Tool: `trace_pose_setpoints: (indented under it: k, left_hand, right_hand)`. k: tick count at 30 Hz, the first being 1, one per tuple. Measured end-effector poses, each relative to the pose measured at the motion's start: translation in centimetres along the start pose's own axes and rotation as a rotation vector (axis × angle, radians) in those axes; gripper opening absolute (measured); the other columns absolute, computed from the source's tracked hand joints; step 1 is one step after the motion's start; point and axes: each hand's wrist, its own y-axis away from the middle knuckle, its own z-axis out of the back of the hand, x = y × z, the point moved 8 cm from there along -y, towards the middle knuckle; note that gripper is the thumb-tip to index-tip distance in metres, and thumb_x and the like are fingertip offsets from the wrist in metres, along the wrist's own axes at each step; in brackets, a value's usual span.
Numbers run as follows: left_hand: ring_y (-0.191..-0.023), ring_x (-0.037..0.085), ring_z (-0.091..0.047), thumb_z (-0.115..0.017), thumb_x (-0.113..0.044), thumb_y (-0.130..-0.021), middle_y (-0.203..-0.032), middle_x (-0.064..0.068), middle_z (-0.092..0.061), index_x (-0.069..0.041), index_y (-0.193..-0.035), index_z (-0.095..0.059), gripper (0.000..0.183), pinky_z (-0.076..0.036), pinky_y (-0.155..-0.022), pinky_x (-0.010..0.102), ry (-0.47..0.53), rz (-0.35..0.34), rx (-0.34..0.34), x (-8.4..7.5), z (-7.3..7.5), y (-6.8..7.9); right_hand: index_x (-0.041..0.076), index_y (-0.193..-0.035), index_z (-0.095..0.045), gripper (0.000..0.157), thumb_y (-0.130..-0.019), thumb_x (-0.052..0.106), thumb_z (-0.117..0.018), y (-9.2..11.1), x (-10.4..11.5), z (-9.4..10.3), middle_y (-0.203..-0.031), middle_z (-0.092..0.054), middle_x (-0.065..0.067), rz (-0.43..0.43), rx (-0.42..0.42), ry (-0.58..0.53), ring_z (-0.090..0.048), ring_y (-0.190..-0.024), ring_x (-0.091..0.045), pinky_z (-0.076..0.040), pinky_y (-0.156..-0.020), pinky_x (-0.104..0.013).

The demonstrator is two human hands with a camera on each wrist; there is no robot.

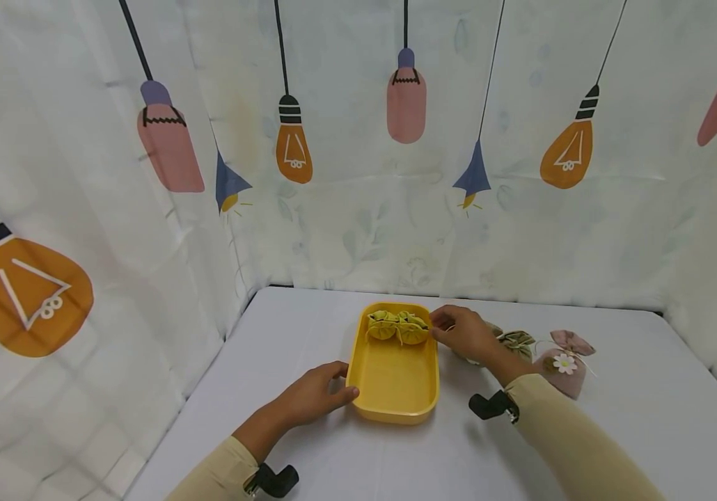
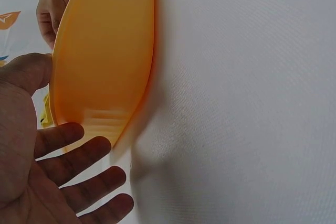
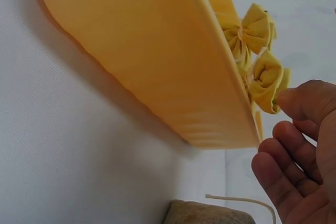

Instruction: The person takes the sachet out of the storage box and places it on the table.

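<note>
Beige sleeves (image 1: 578, 438), one pair, each with a black wrist mount (image 1: 493, 405) fitted at the cuff; placed foremost, over the near part of the white table (image 1: 239, 376).

Yellow tray (image 1: 396, 383), one, oblong, with rounded corners; set towards the table's far edge, nearer its left edge than its right. Judged to be light, stiff plastic, somewhat slippery along the smooth walls; best taken by the rim on both long sides.

Yellow pouches (image 1: 383, 325), two, cloth, gathered at the neck; laid side by side inside the tray, at the end facing the table's far edge. Judged light, soft and hard to damage, though the contents are hidden; best pinched by the body or the bunched neck, since a tie could be pulled loose.

Left grip (image 1: 311, 396): unclenched, fingers spread, thumb laid against the tray's rim; nothing clasped.

Right grip (image 1: 471, 337): held over the tray's right rim, thumb tip brought to the edge of the nearer yellow pouch; whether cloth is pinched or released cannot be told.

Green pouch (image 1: 517, 341), one, partly hidden by the right grip; placed right of the tray.

Pink pouch (image 1: 571, 383), one, trimmed with a white daisy (image 1: 564, 363); placed beside the green, towards the table's right edge.
</note>
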Motion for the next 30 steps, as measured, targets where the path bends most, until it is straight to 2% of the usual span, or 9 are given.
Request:
trace_pose_setpoints:
  k: [11,20,30]
  left_hand:
    - [-0.133,0.033,-0.052,-0.067,-0.054,-0.096,-0.136,0.006,-0.061,-0.014,-0.141,-0.059,0.061,-0.041,-0.108,0.061,-0.007,-0.006,-0.005,-0.2,0.1,0.2]
    - [-0.132,0.034,-0.053,-0.068,-0.054,-0.096,-0.136,0.007,-0.061,-0.014,-0.141,-0.059,0.061,-0.042,-0.107,0.061,-0.007,0.005,-0.008,-0.2,0.1,0.2]
    - [-0.130,0.034,-0.053,-0.068,-0.053,-0.096,-0.135,0.007,-0.061,-0.014,-0.141,-0.059,0.060,-0.042,-0.106,0.062,0.001,0.003,0.000,-0.2,0.1,0.2]
  right_hand:
    - [0.011,-0.118,-0.071,0.030,-0.092,0.021,-0.079,-0.5,0.0,-0.9,-0.107,-0.068,-0.001,0.031,0.009,0.073,-0.064,-0.098,-0.020,-0.057,-0.086,-0.041]
    - [0.011,-0.117,-0.072,0.028,-0.091,0.020,-0.080,-0.9,0.5,-1.4,-0.103,-0.068,0.000,0.048,0.010,0.125,-0.061,-0.093,-0.019,-0.056,-0.080,-0.039]
    - [0.010,-0.110,-0.075,0.017,-0.094,0.015,-0.075,-1.0,0.7,-1.2,-0.101,-0.070,-0.001,0.083,-0.016,0.077,-0.065,-0.094,-0.020,-0.058,-0.081,-0.041]
